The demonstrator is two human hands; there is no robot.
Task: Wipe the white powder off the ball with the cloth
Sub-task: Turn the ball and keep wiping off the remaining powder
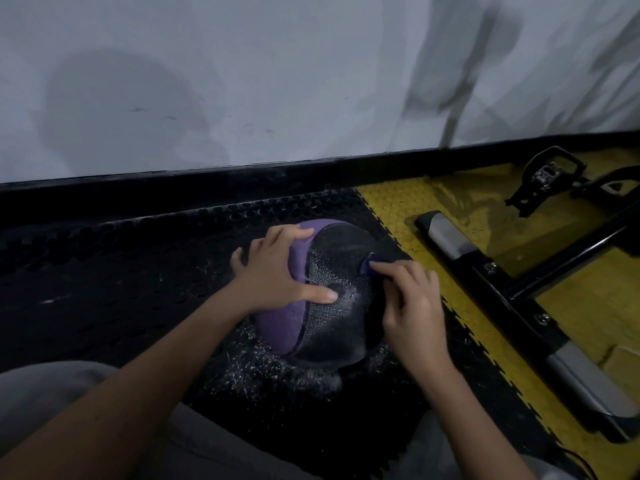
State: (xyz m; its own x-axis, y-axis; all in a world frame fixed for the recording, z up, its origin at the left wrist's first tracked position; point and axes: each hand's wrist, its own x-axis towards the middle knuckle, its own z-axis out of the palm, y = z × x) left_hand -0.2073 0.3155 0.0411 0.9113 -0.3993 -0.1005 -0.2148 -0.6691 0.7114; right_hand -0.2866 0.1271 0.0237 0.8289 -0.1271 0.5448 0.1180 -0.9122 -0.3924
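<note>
one ball, one cloth, one left hand, one right hand, one metal frame

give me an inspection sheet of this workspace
surface: black studded floor mat, yellow tiles to its right
job's things: purple and black ball on the mat, white powder on its black panel; dark cloth against the ball's right side
clutter: spilled powder on the mat near the ball
hands: left hand rests spread on the ball; right hand pinches the cloth
cables: possibly a thin red wire, bottom right
surroundings: white wall; machine frame and pedal at right
</note>
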